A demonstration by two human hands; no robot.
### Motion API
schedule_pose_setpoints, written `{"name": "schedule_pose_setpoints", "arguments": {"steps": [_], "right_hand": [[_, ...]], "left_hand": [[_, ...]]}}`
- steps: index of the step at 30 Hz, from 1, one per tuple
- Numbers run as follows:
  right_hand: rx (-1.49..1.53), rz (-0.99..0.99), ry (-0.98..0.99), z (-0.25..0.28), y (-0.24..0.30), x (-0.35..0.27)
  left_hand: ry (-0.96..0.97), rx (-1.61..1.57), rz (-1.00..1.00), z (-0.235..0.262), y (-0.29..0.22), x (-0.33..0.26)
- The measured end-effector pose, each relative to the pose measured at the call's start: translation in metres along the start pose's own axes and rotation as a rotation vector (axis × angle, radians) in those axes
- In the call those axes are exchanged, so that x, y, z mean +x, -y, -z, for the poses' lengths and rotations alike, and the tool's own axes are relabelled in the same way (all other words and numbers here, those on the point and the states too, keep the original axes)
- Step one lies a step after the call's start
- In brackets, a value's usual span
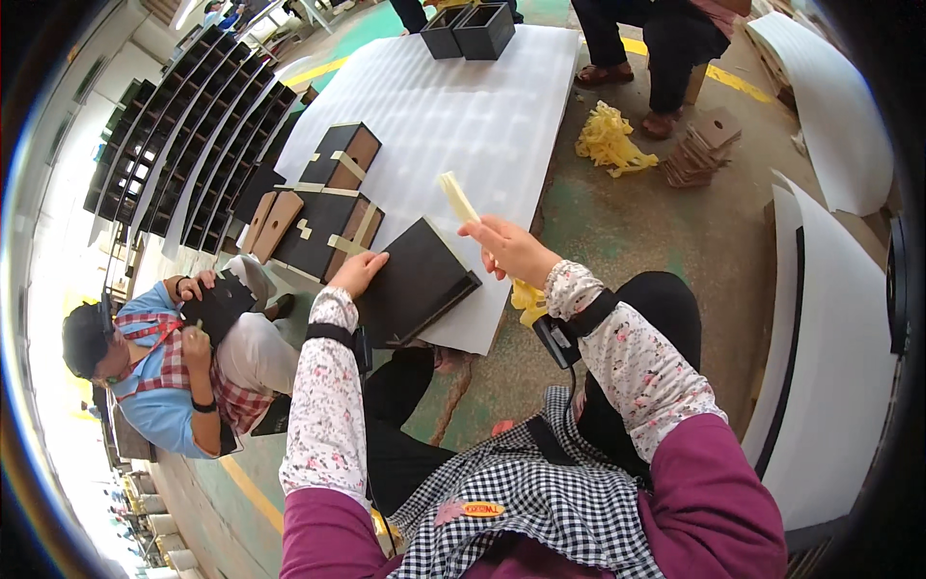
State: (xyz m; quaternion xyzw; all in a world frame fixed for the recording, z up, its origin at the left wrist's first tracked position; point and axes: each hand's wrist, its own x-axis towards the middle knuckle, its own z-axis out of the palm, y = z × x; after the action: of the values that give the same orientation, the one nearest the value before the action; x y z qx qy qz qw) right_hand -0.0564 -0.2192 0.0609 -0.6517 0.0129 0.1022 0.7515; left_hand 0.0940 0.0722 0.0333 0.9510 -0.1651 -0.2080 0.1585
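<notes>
A black box (pixel 417 280) lies tilted at the near edge of the white-covered work surface, in front of me. My left hand (pixel 357 274) grips its upper left corner, thumb along the top edge. Raised to the right of the box, my right hand (pixel 511 248) pinches a pale yellow strip of tape (pixel 458 198), which points up and away from me. Just beyond my left hand stand a black and brown box (pixel 318 227) with tape strips across its corner and a second taped box (pixel 347 156) behind it.
Two open black boxes (pixel 470 32) stand at the far end of the white sheet (pixel 434 106). Crumpled yellow tape (pixel 610 138) and stacked brown panels (pixel 702 145) lie on the floor at right. A co-worker (pixel 164 362) sits at left, below stacked black trays (pixel 193 145).
</notes>
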Motion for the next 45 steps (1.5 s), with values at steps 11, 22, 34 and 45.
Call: {"name": "schedule_pose_setpoints", "arguments": {"steps": [11, 22, 34, 45], "right_hand": [[-0.1, 0.07, -0.176, 0.003, -0.01, 0.011], [0.065, 0.008, -0.176, 0.004, -0.038, 0.016], [-0.045, -0.028, -0.197, -0.007, -0.055, 0.028], [-0.026, -0.026, -0.186, -0.008, -0.062, 0.033]], "left_hand": [[-0.449, 0.329, -0.038, -0.118, -0.128, -0.017], [-0.094, 0.065, -0.49, -0.066, -0.068, -0.066], [-0.84, -0.177, -0.288, -0.104, -0.112, -0.029], [-0.872, -0.211, -0.278, -0.109, -0.111, -0.021]]}}
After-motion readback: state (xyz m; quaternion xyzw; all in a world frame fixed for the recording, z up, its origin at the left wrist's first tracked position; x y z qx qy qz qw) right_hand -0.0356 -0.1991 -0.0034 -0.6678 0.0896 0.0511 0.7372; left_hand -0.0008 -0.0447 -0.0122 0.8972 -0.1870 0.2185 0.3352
